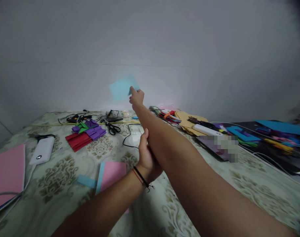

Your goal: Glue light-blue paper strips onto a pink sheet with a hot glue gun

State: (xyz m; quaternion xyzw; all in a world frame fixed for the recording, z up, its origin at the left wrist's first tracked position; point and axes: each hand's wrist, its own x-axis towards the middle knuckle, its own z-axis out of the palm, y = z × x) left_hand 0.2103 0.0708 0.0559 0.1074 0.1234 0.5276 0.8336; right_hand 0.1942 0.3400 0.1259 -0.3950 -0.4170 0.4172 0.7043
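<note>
My right hand (137, 96) is stretched out far ahead, pinching the lower right corner of a light blue sheet (122, 87) in front of the wall. My left hand (149, 158), with dark cords at the wrist, is wrapped round my right forearm. On the table below the left forearm lie a pink sheet (114, 172) with a light blue edge and a light blue strip (86, 181).
Scissors (112, 127), red folded paper (78, 141) and purple folded paper (96, 131) lie at the back left. A white power bank (42, 150) and pink paper (9, 171) are at left. Brown envelopes (189, 120) and a dark device (210, 147) are right.
</note>
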